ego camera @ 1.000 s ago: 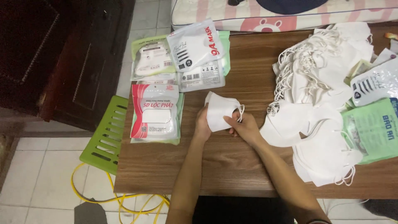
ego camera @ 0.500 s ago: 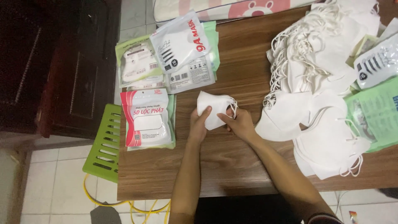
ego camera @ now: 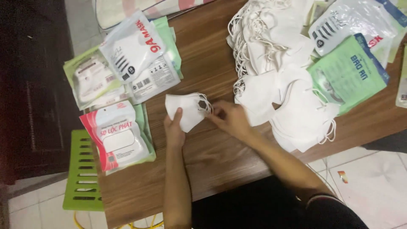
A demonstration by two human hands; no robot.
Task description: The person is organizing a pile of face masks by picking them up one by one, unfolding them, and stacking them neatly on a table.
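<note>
White and folded, a face mask [ego camera: 186, 111] lay on the wooden table [ego camera: 212, 161] between both hands, near the table's middle. The left hand [ego camera: 174, 129] pinned its lower edge with the thumb on top, while the right hand [ego camera: 229, 118] pinched its ear loops [ego camera: 204, 103] at the right end. Left of them sat a red-and-white mask packet [ego camera: 116, 138]; beyond lay more packets [ego camera: 131, 51]. To the right spread a heap of loose white masks [ego camera: 275, 72] and a green packet [ego camera: 349, 72].
</note>
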